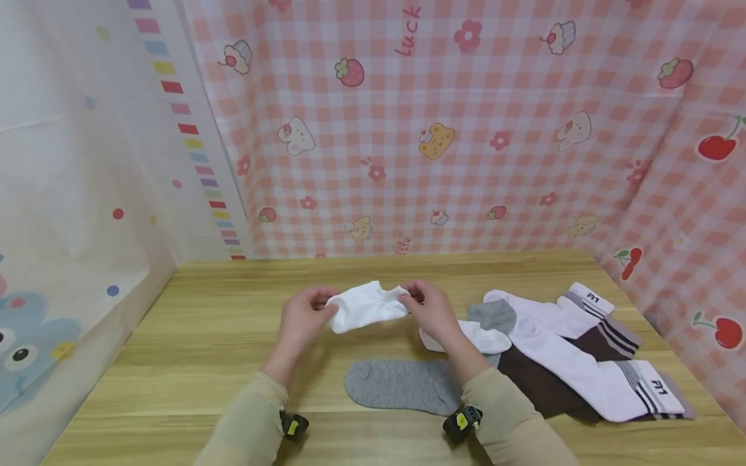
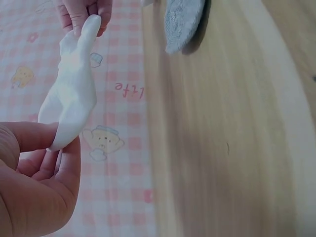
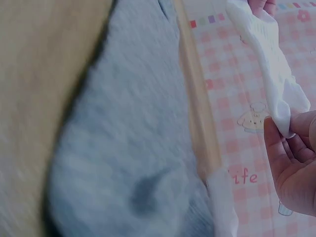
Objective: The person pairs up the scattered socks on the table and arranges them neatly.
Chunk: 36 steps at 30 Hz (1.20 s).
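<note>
the white sock [image 1: 368, 309] runs left to right; the left hand [image 1: 305, 317] pinches its left end, the right hand [image 1: 432, 312] its right.

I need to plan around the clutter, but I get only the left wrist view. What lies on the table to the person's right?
Observer: White socks with striped cuffs, overlapping other socks.

Operator: What colour shows beneath them?

Observer: Brown: a brown sock lies partly under the white ones.

Operator: I see the left hand pinching one end of a white sock. What lies nearer the person than that?

Observer: In the head view, a grey sock lies flat, partly hidden by the right forearm.
</note>
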Each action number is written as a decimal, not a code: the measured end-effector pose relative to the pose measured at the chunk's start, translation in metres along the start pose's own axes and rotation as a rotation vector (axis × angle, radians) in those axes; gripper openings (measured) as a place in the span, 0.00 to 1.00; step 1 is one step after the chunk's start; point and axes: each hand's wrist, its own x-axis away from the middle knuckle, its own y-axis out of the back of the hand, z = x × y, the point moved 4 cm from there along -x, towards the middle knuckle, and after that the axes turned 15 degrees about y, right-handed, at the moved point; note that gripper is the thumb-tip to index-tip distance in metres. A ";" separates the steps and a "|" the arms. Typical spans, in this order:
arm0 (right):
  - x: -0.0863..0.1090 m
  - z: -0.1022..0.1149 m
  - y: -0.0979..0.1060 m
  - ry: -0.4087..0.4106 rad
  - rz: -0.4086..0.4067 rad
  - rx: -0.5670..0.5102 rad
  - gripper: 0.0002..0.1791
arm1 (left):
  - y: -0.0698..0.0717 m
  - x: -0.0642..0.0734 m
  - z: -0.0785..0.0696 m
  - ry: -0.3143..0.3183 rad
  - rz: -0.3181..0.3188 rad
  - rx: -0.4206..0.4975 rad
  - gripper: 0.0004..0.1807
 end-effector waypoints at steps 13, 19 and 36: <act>-0.013 -0.014 0.024 0.003 -0.001 0.055 0.11 | -0.023 -0.017 -0.020 -0.039 -0.052 0.009 0.07; -0.021 -0.024 0.030 -0.011 -0.008 0.073 0.10 | -0.031 -0.024 -0.024 -0.061 -0.058 -0.017 0.08; -0.032 -0.036 0.031 -0.075 -0.001 0.076 0.09 | -0.047 -0.048 -0.026 0.008 -0.086 -0.066 0.07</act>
